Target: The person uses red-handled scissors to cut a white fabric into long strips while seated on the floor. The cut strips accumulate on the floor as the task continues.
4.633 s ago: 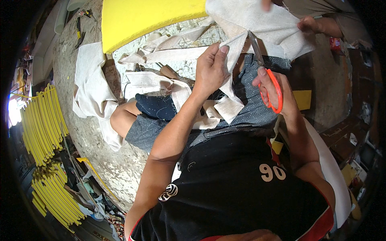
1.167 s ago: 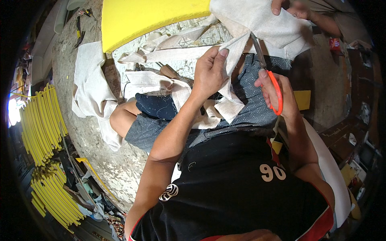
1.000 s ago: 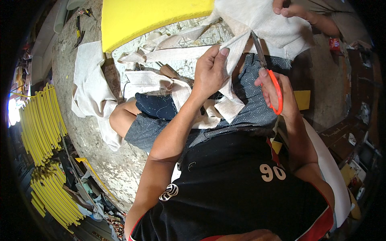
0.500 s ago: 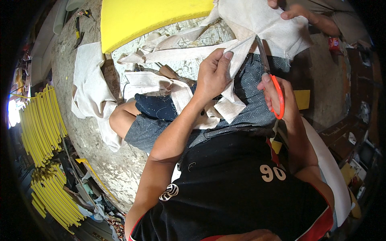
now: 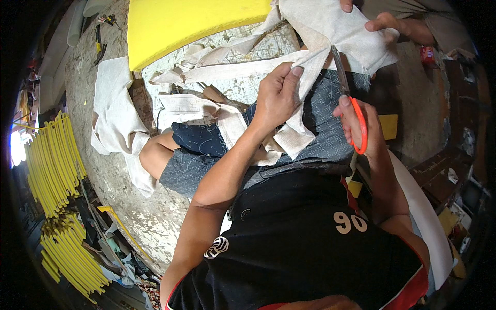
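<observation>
My left hand [image 5: 276,98] pinches a strip of off-white cloth [image 5: 243,68] and pulls it taut to the left. My right hand [image 5: 356,126] grips orange-handled scissors [image 5: 347,98], whose blades point up into the cloth sheet [image 5: 330,26]. Another person's hand [image 5: 385,23] holds the far end of that sheet at the top right. I sit with dark patterned shorts [image 5: 206,150] over my legs, and cut cloth strips lie across my lap.
A large yellow foam slab [image 5: 186,23] lies at the top. More off-white cloth [image 5: 113,108] is heaped on the worn floor at left. Bundles of yellow strips [image 5: 51,160] are stacked at the far left. Small yellow scraps [image 5: 388,126] lie at right.
The scissors have moved up along the cloth, and my left hand has shifted up and right with the strip. The other person's hand has moved its grip on the sheet.
</observation>
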A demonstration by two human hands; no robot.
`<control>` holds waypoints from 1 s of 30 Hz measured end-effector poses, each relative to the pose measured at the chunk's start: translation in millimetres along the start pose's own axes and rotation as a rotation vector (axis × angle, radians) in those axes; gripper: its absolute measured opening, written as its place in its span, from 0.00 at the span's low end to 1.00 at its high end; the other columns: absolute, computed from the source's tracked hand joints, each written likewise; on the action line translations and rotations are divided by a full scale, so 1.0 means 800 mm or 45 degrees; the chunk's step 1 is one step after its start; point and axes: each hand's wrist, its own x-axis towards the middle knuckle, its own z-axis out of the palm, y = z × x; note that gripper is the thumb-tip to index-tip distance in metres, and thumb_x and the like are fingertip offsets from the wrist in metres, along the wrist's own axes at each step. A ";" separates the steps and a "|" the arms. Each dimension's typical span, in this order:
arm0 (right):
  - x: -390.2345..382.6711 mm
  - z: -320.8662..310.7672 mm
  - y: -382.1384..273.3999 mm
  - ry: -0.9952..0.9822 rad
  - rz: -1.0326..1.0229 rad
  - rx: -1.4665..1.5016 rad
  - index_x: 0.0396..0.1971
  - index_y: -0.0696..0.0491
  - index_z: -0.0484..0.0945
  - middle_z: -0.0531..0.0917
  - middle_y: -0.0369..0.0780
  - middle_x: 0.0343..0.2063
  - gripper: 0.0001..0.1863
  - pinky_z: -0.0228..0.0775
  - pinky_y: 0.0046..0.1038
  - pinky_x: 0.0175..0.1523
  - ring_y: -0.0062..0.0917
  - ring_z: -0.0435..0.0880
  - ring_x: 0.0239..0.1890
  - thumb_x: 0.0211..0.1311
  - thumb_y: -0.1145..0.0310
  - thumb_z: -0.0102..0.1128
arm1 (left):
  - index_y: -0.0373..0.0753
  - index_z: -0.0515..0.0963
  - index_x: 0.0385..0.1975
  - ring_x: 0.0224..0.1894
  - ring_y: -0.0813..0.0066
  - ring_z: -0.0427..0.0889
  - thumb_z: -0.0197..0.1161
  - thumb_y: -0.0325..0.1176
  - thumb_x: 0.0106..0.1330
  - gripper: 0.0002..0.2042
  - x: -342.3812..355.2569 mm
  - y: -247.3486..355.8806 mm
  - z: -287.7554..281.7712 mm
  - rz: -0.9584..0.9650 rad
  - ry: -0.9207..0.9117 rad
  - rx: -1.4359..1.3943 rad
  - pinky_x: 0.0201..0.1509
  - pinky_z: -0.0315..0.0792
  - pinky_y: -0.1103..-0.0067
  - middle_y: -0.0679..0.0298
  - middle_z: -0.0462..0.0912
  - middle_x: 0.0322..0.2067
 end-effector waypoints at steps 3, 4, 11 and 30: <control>-0.003 -0.002 -0.002 -0.007 0.038 0.040 0.29 0.58 0.77 0.67 0.29 0.12 0.31 0.58 0.18 0.17 0.11 0.65 0.12 0.73 0.40 0.52 | 0.31 0.80 0.41 0.27 0.84 0.69 0.56 0.37 0.78 0.13 0.000 -0.001 0.000 -0.044 -0.003 -0.016 0.31 0.67 0.80 0.68 0.76 0.22; -0.002 -0.003 -0.002 -0.007 0.025 0.036 0.29 0.58 0.77 0.67 0.29 0.12 0.31 0.58 0.18 0.17 0.11 0.65 0.12 0.73 0.41 0.52 | 0.31 0.80 0.42 0.27 0.84 0.70 0.55 0.37 0.78 0.14 0.000 -0.002 0.000 -0.057 -0.002 -0.023 0.32 0.67 0.80 0.68 0.76 0.22; 0.002 0.000 -0.007 -0.001 -0.008 0.010 0.29 0.58 0.77 0.67 0.29 0.12 0.30 0.58 0.17 0.17 0.11 0.65 0.12 0.74 0.42 0.52 | 0.31 0.80 0.42 0.26 0.84 0.69 0.56 0.37 0.78 0.13 0.003 -0.002 0.002 0.038 0.017 -0.018 0.30 0.66 0.81 0.69 0.76 0.22; 0.009 0.001 0.001 0.000 0.030 0.056 0.30 0.58 0.77 0.67 0.29 0.13 0.34 0.59 0.18 0.17 0.11 0.66 0.12 0.71 0.36 0.53 | 0.32 0.79 0.37 0.23 0.86 0.66 0.55 0.38 0.79 0.14 0.003 0.000 -0.003 0.016 0.032 -0.022 0.27 0.62 0.80 0.73 0.71 0.19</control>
